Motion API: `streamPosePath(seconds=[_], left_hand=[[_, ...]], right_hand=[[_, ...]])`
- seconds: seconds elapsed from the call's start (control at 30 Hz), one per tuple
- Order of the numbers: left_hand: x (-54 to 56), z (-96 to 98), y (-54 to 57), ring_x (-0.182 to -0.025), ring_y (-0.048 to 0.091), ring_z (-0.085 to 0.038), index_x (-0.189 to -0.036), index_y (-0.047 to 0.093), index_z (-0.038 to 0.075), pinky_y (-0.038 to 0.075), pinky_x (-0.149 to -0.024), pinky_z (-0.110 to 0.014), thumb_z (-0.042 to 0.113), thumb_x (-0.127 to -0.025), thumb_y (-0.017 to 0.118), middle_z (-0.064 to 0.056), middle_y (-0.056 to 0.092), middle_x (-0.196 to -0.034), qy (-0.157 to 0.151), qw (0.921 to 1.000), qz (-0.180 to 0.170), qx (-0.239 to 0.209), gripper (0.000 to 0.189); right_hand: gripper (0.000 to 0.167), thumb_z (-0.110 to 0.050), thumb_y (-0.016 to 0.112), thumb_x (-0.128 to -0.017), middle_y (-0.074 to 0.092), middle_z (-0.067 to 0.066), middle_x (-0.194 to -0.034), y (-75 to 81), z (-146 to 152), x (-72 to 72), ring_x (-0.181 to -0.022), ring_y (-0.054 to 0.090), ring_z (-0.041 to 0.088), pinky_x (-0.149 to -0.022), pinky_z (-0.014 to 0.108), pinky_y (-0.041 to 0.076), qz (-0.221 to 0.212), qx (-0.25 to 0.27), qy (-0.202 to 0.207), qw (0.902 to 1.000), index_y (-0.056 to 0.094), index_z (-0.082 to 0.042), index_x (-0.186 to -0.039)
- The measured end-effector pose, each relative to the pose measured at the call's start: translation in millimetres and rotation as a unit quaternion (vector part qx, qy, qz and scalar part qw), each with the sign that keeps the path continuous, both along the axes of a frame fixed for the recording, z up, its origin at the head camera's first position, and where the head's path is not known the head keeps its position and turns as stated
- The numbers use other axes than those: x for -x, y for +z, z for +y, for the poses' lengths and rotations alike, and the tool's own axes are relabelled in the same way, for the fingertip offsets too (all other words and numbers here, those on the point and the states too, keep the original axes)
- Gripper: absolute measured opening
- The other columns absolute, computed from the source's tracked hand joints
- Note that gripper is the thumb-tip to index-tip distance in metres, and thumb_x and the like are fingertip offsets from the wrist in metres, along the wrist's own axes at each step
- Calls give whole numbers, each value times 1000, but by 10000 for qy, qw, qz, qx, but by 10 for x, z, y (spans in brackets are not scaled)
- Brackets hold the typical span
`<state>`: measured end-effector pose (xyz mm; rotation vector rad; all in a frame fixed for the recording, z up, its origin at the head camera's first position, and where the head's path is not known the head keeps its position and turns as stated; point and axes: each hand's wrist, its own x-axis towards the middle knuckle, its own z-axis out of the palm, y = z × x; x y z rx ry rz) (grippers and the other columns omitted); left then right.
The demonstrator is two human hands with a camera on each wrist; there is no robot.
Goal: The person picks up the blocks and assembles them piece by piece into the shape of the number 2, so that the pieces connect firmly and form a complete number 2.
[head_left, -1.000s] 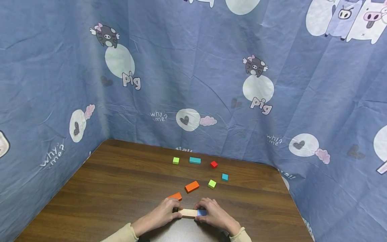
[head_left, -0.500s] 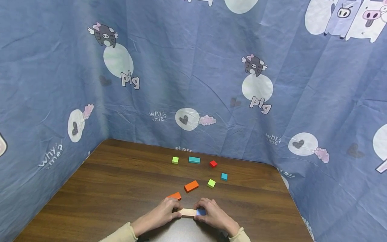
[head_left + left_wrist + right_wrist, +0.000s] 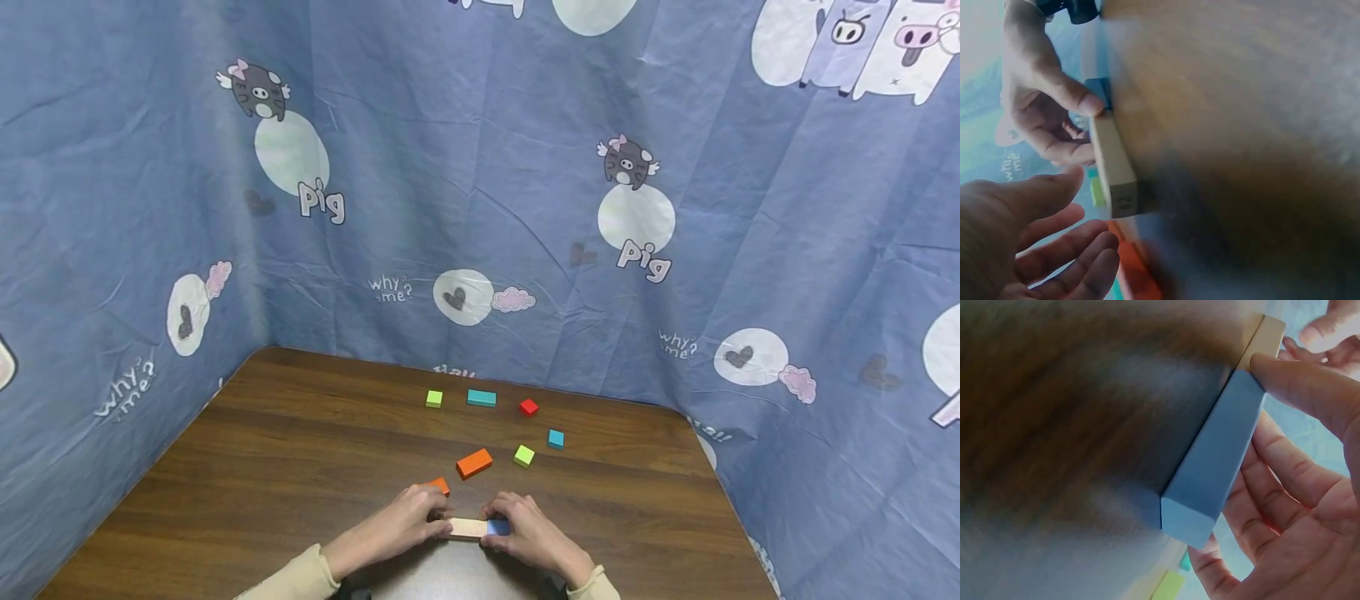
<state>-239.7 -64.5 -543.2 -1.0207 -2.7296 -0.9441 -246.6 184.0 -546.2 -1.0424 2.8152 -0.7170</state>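
Note:
A plain wooden block (image 3: 467,528) and a blue block (image 3: 498,527) lie end to end in one line on the table. My right hand (image 3: 531,537) pinches them around the joint, thumb on the near side and fingers on the far side, mostly over the blue block. At the wooden block's free left end, my left hand (image 3: 405,525) is spread with its fingers loosely bent. The left wrist view shows a gap between these fingers and the wooden block (image 3: 1113,156). Behind the left hand, an orange block (image 3: 439,485) is partly hidden.
Farther back on the brown wooden table (image 3: 300,433) lie another orange block (image 3: 474,463), two lime green cubes (image 3: 524,456) (image 3: 434,399), a small blue cube (image 3: 556,438), a red cube (image 3: 528,407) and a teal block (image 3: 482,398). A blue patterned curtain (image 3: 420,208) stands behind.
My left hand has shifted slightly and covers more of the nearer orange block. The right hand and the two joined blocks stay in place.

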Motion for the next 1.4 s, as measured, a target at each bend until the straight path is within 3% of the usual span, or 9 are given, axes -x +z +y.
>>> streamPosePath(seconds=[0.1, 0.23, 0.33, 0.53, 0.9, 1.03, 1.23, 1.4], left_hand=[[14, -17, 50, -78, 59, -8, -99, 72, 6, 47, -70, -26, 18, -84, 73, 1, 69, -86, -17, 9999, 161, -51, 20], [50, -48, 117, -76, 60, -13, -98, 71, 3, 47, -66, -21, 13, -83, 74, -3, 66, -85, -12, 9992, 298, -269, 18], [100, -79, 161, -78, 63, -16, -97, 71, 2, 50, -66, -22, 12, -82, 74, -7, 68, -89, 139, 9985, 391, -351, 18], [214, -165, 216, -80, 66, -20, -101, 71, -1, 52, -66, -27, 10, -84, 73, -10, 70, -90, 552, 9974, 248, -399, 20], [273, -280, 112, -62, 52, -6, -80, 71, 3, 42, -55, -22, 15, -75, 80, -2, 64, -72, 1233, 9922, 152, -142, 16], [288, -288, 61, -60, 42, -3, -77, 69, 6, 36, -53, -21, 21, -74, 82, 2, 56, -67, 1226, 9924, 17, -21, 20], [292, -288, -12, -59, 43, -2, -76, 68, 9, 37, -53, -20, 21, -73, 82, 4, 58, -67, 1117, 9936, -184, -60, 18], [300, -280, -50, -59, 43, -1, -75, 68, 10, 37, -53, -20, 20, -72, 83, 5, 57, -66, 1104, 9938, -95, -65, 18]], right_hand=[[23, -34, 74, -83, 62, -13, -98, -2, 1, -6, -88, 51, -1, -78, 25, 37, 60, 24, 13, 10000, 66, -21, -100], [23, -33, 74, -83, 62, -12, -99, -5, 4, -10, -89, 51, 0, -78, 26, 37, 70, 26, 29, 10000, 66, -20, -100], [24, -34, 74, -83, 62, -12, -99, -2, 7, -10, -88, 51, 0, -79, 25, 37, 14, 15, 16, 10000, 66, -20, -101], [25, -35, 74, -83, 62, -13, -98, 5, 5, -1, -91, 52, 0, -80, 27, 38, 43, 16, -9, 10000, 67, -19, -102], [24, -35, 75, -82, 62, -13, -99, 0, -4, 2, -90, 51, 0, -79, 26, 37, -94, 15, -81, 9999, 67, -21, -100], [23, -34, 75, -82, 62, -12, -99, 3, -4, -3, -91, 51, 0, -80, 26, 37, -78, 26, -73, 9999, 66, -20, -100], [22, -33, 75, -82, 62, -13, -99, -4, -3, -9, -90, 51, 0, -80, 26, 37, -47, 82, -30, 10000, 66, -20, -98], [22, -33, 75, -82, 62, -13, -98, -2, -2, -2, -90, 51, 0, -80, 26, 37, -34, 74, -42, 10000, 66, -20, -98]])
